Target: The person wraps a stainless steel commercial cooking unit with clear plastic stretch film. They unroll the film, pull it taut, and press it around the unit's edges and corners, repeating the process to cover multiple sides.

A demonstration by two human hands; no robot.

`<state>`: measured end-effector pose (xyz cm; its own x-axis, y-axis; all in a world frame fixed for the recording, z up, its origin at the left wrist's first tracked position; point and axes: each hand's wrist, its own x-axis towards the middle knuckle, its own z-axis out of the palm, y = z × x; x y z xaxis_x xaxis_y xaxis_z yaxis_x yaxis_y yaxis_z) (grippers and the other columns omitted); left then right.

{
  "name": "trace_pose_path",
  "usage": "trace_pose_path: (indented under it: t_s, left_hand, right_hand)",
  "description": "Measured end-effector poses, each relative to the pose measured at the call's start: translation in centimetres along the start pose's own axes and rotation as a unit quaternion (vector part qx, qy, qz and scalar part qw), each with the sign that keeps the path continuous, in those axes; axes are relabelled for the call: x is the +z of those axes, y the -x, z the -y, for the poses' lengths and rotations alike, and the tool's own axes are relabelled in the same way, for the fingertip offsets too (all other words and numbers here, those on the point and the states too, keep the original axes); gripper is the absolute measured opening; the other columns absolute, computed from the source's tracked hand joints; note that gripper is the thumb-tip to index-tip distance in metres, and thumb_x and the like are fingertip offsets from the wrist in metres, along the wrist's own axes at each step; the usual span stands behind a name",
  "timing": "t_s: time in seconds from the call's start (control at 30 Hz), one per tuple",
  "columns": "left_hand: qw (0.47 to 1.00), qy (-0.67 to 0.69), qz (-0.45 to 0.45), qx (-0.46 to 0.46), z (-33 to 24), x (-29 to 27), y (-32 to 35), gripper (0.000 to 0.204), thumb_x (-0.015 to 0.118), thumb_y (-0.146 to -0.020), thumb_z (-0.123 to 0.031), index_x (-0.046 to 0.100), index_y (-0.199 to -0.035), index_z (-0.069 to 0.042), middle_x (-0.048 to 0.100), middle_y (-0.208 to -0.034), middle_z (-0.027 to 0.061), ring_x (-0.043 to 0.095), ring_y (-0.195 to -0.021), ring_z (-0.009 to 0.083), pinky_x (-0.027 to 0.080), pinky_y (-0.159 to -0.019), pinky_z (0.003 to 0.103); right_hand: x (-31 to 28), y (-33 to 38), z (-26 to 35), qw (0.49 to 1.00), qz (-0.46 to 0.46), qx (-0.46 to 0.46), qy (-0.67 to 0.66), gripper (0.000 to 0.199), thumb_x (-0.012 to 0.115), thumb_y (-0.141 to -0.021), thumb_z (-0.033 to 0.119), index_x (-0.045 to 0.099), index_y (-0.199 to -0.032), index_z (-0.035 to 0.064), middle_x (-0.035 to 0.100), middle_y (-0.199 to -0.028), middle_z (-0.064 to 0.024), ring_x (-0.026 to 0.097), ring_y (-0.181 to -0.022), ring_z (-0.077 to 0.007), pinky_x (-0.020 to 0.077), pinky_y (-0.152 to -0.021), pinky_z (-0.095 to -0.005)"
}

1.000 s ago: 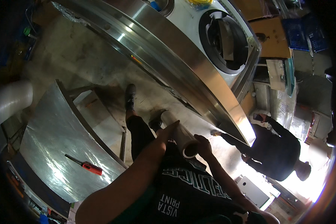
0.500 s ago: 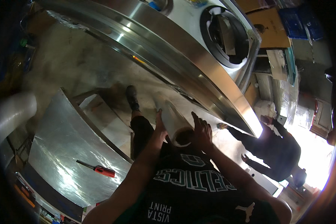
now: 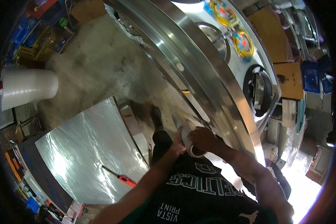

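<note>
A pale grey roll with an open cardboard core (image 3: pixel 190 150), which looks like stretch wrap, stands upright against my front. My left hand (image 3: pixel 178 145) grips its left side, fingers along the wall. Across the upper right side of the roll, the fingers of my right hand (image 3: pixel 205 139) are curled round it. Just beyond the roll runs a long stainless steel edge (image 3: pixel 212 80) of a large unit. My shoe (image 3: pixel 157 118) is on the concrete floor past the roll.
A film-wrapped silver panel (image 3: pixel 89 149) lies at left, with a red long-necked lighter (image 3: pixel 127 180) on it. Beyond stands a bubble wrap roll (image 3: pixel 30 87). Yellow coiled hoses (image 3: pixel 243 44) rest on the unit's white top beside a black ring (image 3: pixel 257 91). A person (image 3: pixel 282 181) is partly hidden at right.
My view has swung, so the unit and panel sit further right. My hands, spread on either side of the roll before, have closed in on it. The other person is now mostly hidden.
</note>
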<state>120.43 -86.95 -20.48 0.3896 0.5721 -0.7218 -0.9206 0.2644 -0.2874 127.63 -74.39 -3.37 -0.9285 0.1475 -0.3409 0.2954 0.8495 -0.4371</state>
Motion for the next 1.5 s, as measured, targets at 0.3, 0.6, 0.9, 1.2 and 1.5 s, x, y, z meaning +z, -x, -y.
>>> trace_pose_path:
  t_s: [0.3,0.6,0.9,1.2,1.5]
  left_hand:
    - [0.994,-0.019,-0.101,-0.046,-6.7,3.2,3.0,0.076,0.061,-0.092,-0.063,0.048,-0.147,-0.013,0.062,-0.133,0.0172,0.061,-0.12,0.0357,0.049,-0.105,0.052]
    - [0.977,-0.208,-0.032,-0.016,-13.1,10.2,5.3,0.075,0.047,-0.098,-0.065,0.055,-0.142,-0.005,0.064,-0.133,0.02,0.065,-0.115,0.0366,0.052,-0.1,0.054]
    - [0.666,-0.743,0.015,-0.068,-19.9,6.7,-3.7,0.057,0.047,-0.103,-0.047,0.059,-0.137,-0.002,0.062,-0.138,0.0212,0.058,-0.128,0.0396,0.045,-0.11,0.046]
    - [0.482,-0.871,0.093,-0.035,-34.5,18.8,6.4,0.059,0.056,-0.102,-0.042,0.052,-0.145,-0.001,0.059,-0.142,0.0251,0.058,-0.13,0.0379,0.045,-0.109,0.042]
    - [0.465,-0.862,0.019,-0.2,-46.1,32.6,10.9,0.074,0.046,-0.105,-0.055,0.039,-0.156,-0.002,0.044,-0.158,0.0181,0.043,-0.145,0.0268,0.031,-0.12,0.038]
  right_hand:
    - [-1.5,-3.2,-1.5,0.966,0.099,0.219,-0.098,0.035,0.073,-0.083,0.017,0.069,-0.115,0.0044,0.072,-0.103,-0.0206,0.072,-0.093,-0.0379,0.0576,-0.083,-0.046]
    - [-7.1,-7.1,-2.0,0.979,-0.105,0.144,-0.094,0.051,0.075,-0.081,0.017,0.063,-0.127,-0.0014,0.07,-0.116,-0.0226,0.073,-0.094,-0.0336,0.0586,-0.083,-0.0464]
    - [-5.3,-5.5,-7.1,0.887,-0.101,0.277,-0.355,0.068,0.063,-0.079,0.005,0.052,-0.146,0.0051,0.063,-0.133,-0.027,0.061,-0.123,-0.0389,0.0483,-0.105,-0.0476]
    - [4.5,-10.3,-9.7,0.85,-0.193,0.423,-0.248,0.047,0.068,-0.078,0.023,0.065,-0.122,0.0074,0.067,-0.12,-0.0195,0.065,-0.111,-0.037,0.0511,-0.096,-0.0466]
    - [-0.2,-13.6,-7.0,0.788,-0.351,0.479,-0.162,0.035,0.068,-0.084,0.028,0.07,-0.111,0.0056,0.069,-0.111,-0.0162,0.066,-0.102,-0.0358,0.054,-0.084,-0.0477]
